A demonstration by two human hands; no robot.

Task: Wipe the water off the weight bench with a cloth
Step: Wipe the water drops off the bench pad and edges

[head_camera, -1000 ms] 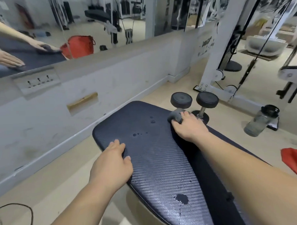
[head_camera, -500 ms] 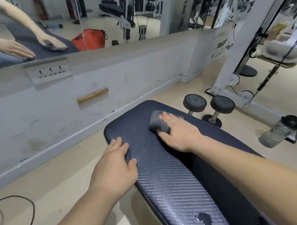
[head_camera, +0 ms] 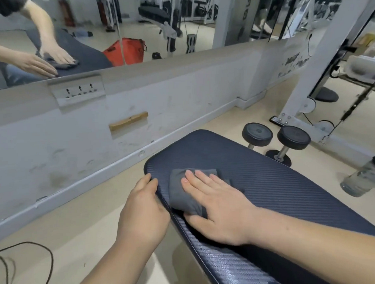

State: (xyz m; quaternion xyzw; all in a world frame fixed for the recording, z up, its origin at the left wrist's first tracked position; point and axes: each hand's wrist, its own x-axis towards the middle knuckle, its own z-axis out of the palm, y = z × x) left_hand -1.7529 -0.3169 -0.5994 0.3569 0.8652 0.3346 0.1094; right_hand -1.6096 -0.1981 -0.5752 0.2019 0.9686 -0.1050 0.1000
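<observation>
Right hand (head_camera: 218,206) lay flat, fingers straight, pressing cloth (head_camera: 182,195) onto bench (head_camera: 279,187); cloth poked out left of its fingertips. Left hand (head_camera: 142,211) just beside it on bench edge, fingers apparently loose.

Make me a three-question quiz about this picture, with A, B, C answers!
1. Where is the grey cloth? A on a chair, B on a shelf, C on the weight bench.
2. How many dumbbells stand on the floor? A one, B two, C five.
3. How do the fingers of the right hand lie? A straight on the cloth, B in a fist, C spread in the air.
Answers: 1 C, it lies on the bench pad; 2 B, two stand upright beyond the bench; 3 A, they press flat.
</observation>
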